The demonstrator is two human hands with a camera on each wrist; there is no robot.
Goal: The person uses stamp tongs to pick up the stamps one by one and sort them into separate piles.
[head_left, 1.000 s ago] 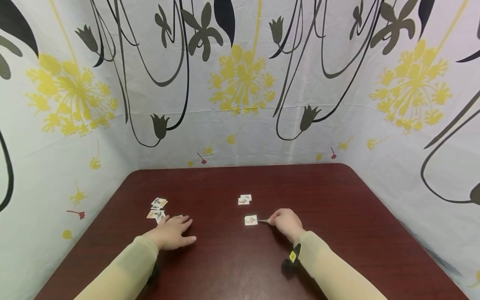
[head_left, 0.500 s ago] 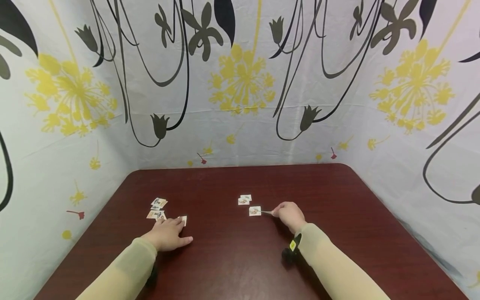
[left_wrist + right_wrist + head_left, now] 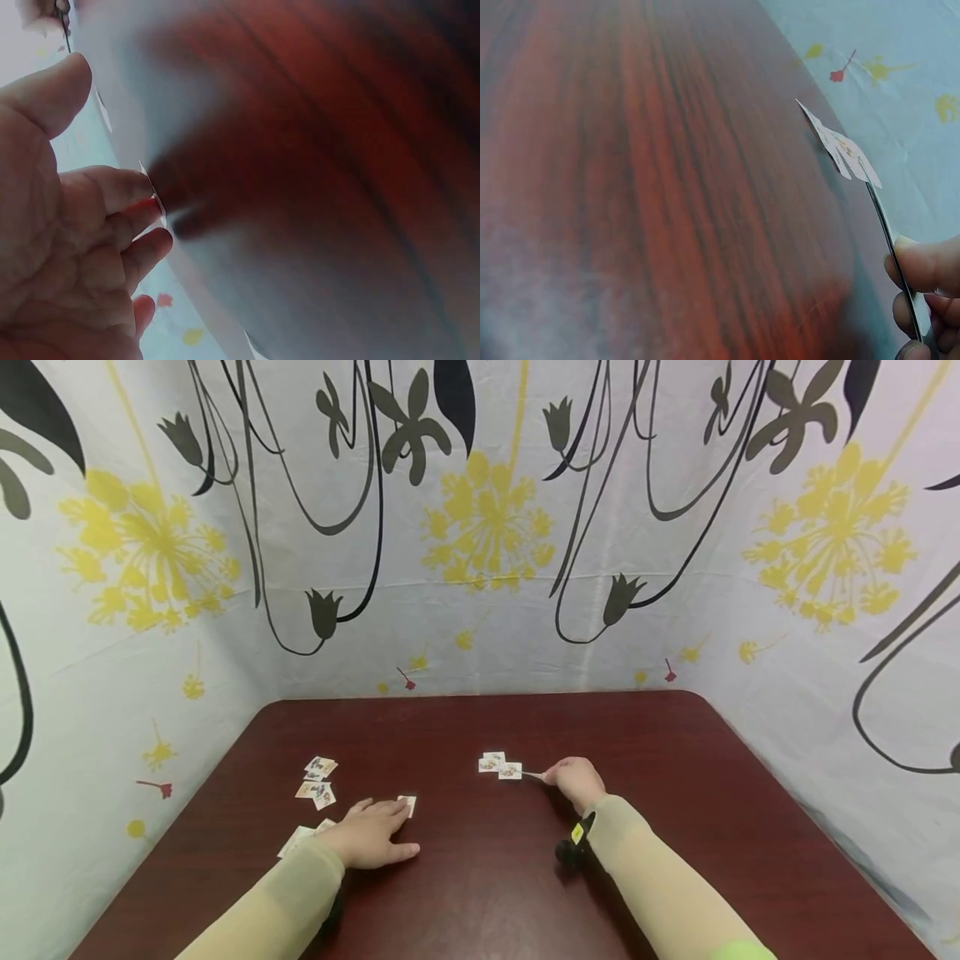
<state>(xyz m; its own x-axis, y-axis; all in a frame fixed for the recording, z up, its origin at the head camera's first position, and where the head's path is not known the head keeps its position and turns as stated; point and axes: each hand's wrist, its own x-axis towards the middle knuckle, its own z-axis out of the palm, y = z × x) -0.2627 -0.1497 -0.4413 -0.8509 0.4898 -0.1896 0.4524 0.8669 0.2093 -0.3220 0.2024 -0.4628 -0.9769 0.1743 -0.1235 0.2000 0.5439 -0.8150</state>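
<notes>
1. Your two hands are well apart over the desk (image 3: pixel 480 885), with bare wood between them.
2. Your right hand (image 3: pixel 576 783) pinches a thin tool (image 3: pixel 885 221) between thumb and fingers, and the tool points away from you and to the left.
3. At the tip of that tool is a small printed card (image 3: pixel 511 771), so the card sits just left of your right hand, well apart from your left.
4. That card meets or overlaps the right edge of a pair of cards (image 3: pixel 488 766) lying a little farther to the left; you cannot tell whether it rests on the desk or is held slightly above it.
5. Your left hand (image 3: pixel 375 837) is palm down, its fingers extended and the thumb spread out to the right.
6. Its fingertips touch a white card (image 3: pixel 410 806), which shows only partly past them; the left wrist view catches a thin edge there, too slim to read any print.
7. Near your left wrist, pale cards (image 3: pixel 296 839) lie partly hidden behind the hand and sleeve.
8. Beyond your left hand, toward the left edge of the desk, are two clusters of overlapping printed cards: a farther cluster (image 3: pixel 322 766) and a nearer cluster (image 3: pixel 323 797).
</notes>
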